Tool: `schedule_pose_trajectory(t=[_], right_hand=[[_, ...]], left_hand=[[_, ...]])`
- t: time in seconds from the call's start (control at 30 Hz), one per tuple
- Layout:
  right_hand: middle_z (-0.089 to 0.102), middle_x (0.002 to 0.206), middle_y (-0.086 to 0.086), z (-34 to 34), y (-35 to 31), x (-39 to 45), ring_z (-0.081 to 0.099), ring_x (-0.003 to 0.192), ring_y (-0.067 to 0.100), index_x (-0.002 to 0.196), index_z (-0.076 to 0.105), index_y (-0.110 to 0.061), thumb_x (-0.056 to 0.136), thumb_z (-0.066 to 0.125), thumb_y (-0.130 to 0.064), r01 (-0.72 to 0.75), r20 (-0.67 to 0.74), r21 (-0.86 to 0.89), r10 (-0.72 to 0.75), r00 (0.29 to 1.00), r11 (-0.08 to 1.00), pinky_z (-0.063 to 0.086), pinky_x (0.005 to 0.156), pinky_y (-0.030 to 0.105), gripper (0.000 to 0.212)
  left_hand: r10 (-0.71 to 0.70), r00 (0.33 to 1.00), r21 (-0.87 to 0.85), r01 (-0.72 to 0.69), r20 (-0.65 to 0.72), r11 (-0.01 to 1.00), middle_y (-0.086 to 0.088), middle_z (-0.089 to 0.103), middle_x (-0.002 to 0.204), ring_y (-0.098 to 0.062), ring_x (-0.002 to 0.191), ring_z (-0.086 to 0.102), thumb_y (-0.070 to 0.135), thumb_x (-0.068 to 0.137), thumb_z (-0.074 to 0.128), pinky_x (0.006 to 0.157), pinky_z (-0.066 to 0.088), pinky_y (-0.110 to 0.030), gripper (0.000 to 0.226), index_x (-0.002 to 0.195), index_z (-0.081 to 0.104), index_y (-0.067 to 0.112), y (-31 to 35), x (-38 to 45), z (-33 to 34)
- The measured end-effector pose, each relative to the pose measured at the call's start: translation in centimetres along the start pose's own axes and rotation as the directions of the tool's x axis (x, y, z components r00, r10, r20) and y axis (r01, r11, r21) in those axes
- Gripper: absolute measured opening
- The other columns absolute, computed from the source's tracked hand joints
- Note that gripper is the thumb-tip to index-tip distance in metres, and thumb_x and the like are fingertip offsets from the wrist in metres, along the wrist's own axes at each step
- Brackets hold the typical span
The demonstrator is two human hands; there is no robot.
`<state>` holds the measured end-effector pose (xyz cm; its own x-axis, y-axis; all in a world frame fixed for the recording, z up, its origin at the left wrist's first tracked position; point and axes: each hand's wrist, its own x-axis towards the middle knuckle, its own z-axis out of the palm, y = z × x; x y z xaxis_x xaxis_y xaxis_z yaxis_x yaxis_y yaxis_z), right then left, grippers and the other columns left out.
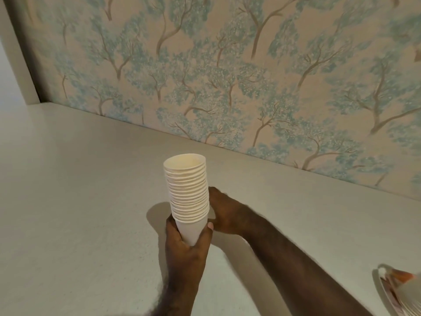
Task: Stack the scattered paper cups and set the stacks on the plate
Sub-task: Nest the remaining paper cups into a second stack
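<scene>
A tall stack of several white paper cups (188,192) stands upright above the pale table, mouths up. My left hand (185,245) grips the bottom cup, fingers and thumb curled round it. My right hand (224,210) sits just behind and to the right of the stack, against its lower half; its fingers are hidden behind the cups. At the lower right edge the rim of the plate (385,290) shows, blurred, with a pale blurred shape and something orange-red on it.
The pale table (79,201) runs back to a wall with blue-green tree wallpaper (227,76). A plain white wall edge (13,65) stands at the far left. No loose cups show on the table.
</scene>
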<state>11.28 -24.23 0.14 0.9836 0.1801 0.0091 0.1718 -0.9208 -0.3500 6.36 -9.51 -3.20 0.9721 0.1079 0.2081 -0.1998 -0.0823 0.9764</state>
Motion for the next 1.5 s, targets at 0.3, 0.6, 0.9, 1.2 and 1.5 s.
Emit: schedule_pose_trajectory(t=[0.3, 0.6, 0.9, 1.2, 1.5], right_hand=[[0.062, 0.117, -0.004, -2.5, 0.7, -1.0, 0.059, 0.106, 0.018, 0.107, 0.055, -0.036, 0.086, 0.058, -0.056, -0.21, -0.185, -0.114, 0.187, 0.965, 0.971, 0.045, 0.083, 0.031, 0.03], [0.067, 0.086, -0.015, -12.8, -2.6, -7.9, 0.062, 0.074, -0.002, 0.091, 0.06, -0.032, 0.087, 0.061, -0.051, 0.167, -0.786, 0.355, 0.197, 0.585, 0.92, 0.045, 0.059, 0.012, 0.02], [0.067, 0.102, -0.014, -14.4, -7.7, -14.5, 0.066, 0.085, 0.005, 0.094, 0.062, -0.029, 0.083, 0.052, -0.063, -0.098, -0.641, 0.22, 0.22, 0.735, 0.971, 0.058, 0.068, 0.039, 0.037], [0.066, 0.1, -0.013, -16.5, -11.4, -20.7, 0.064, 0.085, 0.005, 0.093, 0.059, -0.034, 0.077, 0.047, -0.071, -0.45, -0.453, -0.007, 0.399, 0.798, 0.893, 0.057, 0.075, 0.041, 0.042], [-0.003, 0.157, -0.031, -13.8, -12.8, -28.3, 0.025, 0.143, 0.008, 0.143, 0.001, -0.061, 0.073, 0.082, -0.036, -0.414, -0.465, -0.17, 0.298, 0.834, 0.894, 0.036, 0.105, 0.033, 0.109]], left_hand=[[-0.007, 1.0, -0.019, 0.008, 0.015, 1.0, 0.017, 0.048, 0.114, -0.011, 0.099, 0.049, 0.034, 0.07, 0.08, 0.085, 0.042, -0.024, 0.069, 0.121, 0.035, 0.038, -0.4, 0.1, 0.1], [0.009, 0.98, -0.017, -0.006, 0.198, 1.0, 0.013, 0.049, 0.12, -0.012, 0.104, 0.05, 0.033, 0.074, 0.078, 0.093, 0.045, -0.03, 0.066, 0.125, 0.036, 0.035, -0.4, -0.5, 0.5], [0.112, 0.874, -0.008, -0.123, 0.472, 0.992, 0.029, 0.053, 0.107, -0.003, 0.096, 0.058, 0.034, 0.067, 0.084, 0.078, 0.046, -0.011, 0.063, 0.115, 0.043, 0.041, -0.3, -2.2, 1.2], [0.168, 0.746, -0.156, -0.087, 0.644, 0.984, 0.019, 0.063, 0.108, -0.009, 0.097, 0.063, 0.029, 0.066, 0.085, 0.079, 0.055, -0.024, 0.063, 0.119, 0.052, 0.033, 2.1, -4.4, 0.3], [0.193, 0.376, -0.225, 0.045, 0.906, 0.973, 0.007, 0.068, 0.099, -0.016, 0.085, 0.068, 0.05, 0.061, 0.08, 0.07, 0.058, -0.032, 0.061, 0.116, 0.057, 0.035, 6.3, -7.9, 0.1]])
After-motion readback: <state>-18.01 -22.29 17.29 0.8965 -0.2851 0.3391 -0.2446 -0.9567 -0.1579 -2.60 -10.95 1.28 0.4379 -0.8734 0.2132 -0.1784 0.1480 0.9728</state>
